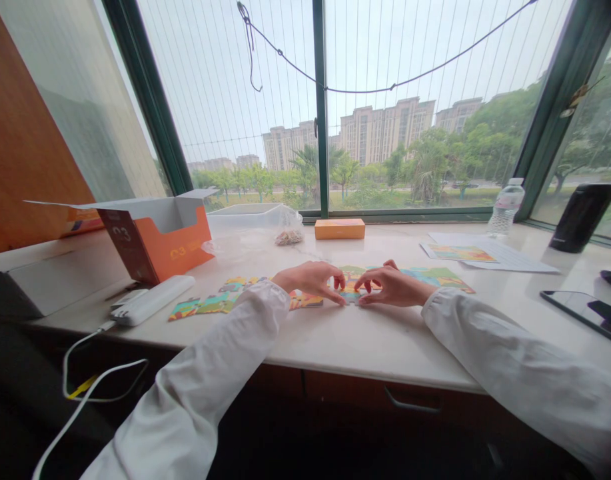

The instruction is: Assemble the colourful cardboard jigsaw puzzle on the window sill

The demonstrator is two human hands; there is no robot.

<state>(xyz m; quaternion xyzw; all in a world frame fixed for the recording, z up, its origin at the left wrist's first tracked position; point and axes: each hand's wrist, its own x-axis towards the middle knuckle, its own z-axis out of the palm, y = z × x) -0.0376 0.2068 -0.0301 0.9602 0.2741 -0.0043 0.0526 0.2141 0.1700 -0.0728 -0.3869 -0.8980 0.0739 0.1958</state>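
Observation:
Between my two hands lies a small colourful jigsaw piece at the near edge of a partly joined picture. My left hand comes in from the left with bent fingers, its thumb and fingertips at the piece's left side. From the right, my right hand has its curled fingers and thumb at the other side of the same piece. Joined jigsaw pieces spread out to the left, and another stretch of the puzzle shows past my right hand. My hands and sleeves cover part of the picture.
An open orange box and a white power strip stand at left. Near the window are a clear plastic bag, a small orange box and a water bottle. Papers, a black tumbler and a phone lie right.

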